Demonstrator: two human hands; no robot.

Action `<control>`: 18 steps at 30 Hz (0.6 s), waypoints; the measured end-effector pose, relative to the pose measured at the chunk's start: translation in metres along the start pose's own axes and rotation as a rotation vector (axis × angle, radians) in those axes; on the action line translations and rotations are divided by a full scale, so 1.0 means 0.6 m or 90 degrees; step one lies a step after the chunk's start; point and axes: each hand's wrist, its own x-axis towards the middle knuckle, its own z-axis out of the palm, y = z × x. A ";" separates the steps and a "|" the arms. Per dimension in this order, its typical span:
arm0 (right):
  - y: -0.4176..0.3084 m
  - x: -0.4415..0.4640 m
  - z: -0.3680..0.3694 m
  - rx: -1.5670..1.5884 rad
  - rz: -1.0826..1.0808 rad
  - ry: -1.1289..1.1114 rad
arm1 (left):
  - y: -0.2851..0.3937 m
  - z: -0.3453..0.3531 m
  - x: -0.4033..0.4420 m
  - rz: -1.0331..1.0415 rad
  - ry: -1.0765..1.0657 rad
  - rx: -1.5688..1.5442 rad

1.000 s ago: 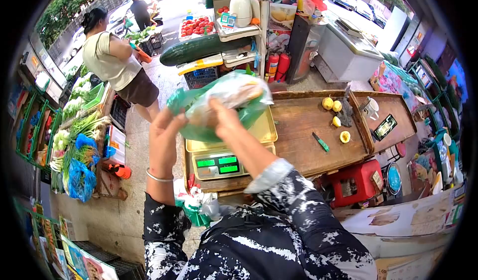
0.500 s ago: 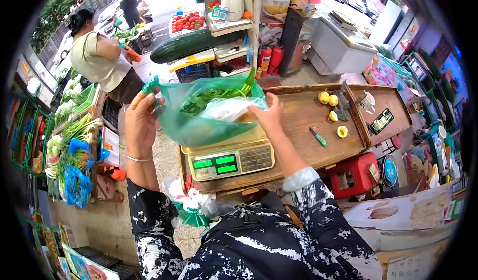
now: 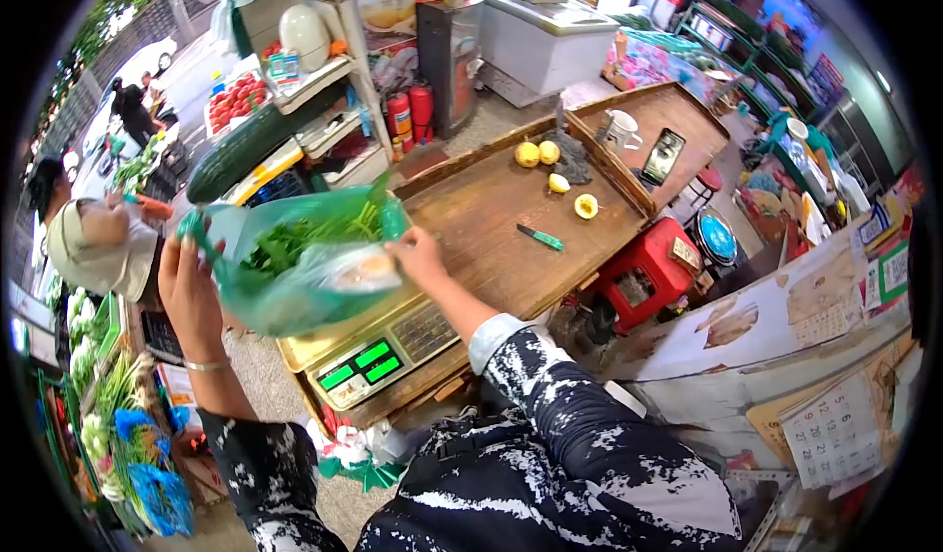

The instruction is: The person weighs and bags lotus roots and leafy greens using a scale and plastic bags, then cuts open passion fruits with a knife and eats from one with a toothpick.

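Green plastic bag (image 3: 280, 302) of leafy greens (image 3: 285, 246) gapes left of centre, over a digital scale (image 3: 381, 356); left hand (image 3: 190, 292) pinches its gathered left corner, right hand (image 3: 420, 256) grips the right edge. Holding both sides level should prevent spilling.

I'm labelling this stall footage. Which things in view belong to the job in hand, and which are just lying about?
In use, it seems: green bag, leafy greens, smaller bag inside, scale beneath.

Lying about: green-handled knife, yellow fruits, mug, phone.
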 end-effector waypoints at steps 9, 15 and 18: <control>0.003 0.017 -0.039 -0.085 0.015 -0.168 | -0.086 -0.057 -0.119 -0.094 0.131 0.161; -0.015 0.019 -0.063 -0.071 0.023 -0.259 | -0.118 -0.052 -0.166 -0.128 0.282 0.297; -0.018 0.032 -0.099 -0.097 -0.128 -0.217 | -0.109 0.080 -0.193 0.085 0.449 0.778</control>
